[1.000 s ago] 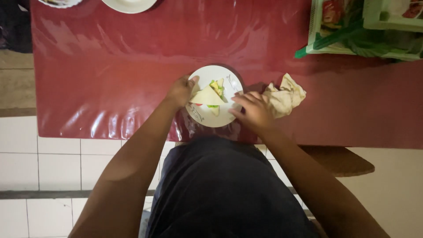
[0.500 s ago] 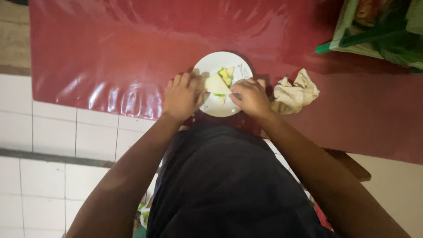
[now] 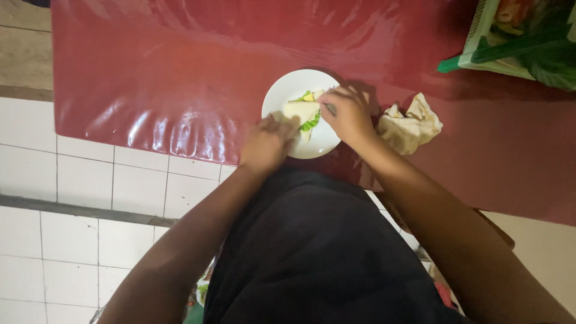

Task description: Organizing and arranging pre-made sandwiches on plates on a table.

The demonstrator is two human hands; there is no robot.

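A: what's on the table (image 3: 180, 72)?

B: red shiny cloth over it. Green basket (image 3: 516, 42) in the far right corner with packets inside, a crumpled rag (image 3: 411, 126), and a white plate (image 3: 282, 96) at the near edge holding a sandwich (image 3: 303, 113) with lettuce.

A: hands?

B: left hand (image 3: 267, 144) curled on the plate's near rim, right hand (image 3: 348, 114) pinching the sandwich.

Sandwich (image 3: 303, 112) on plate (image 3: 288, 90) — cloth (image 3: 411, 125) right.
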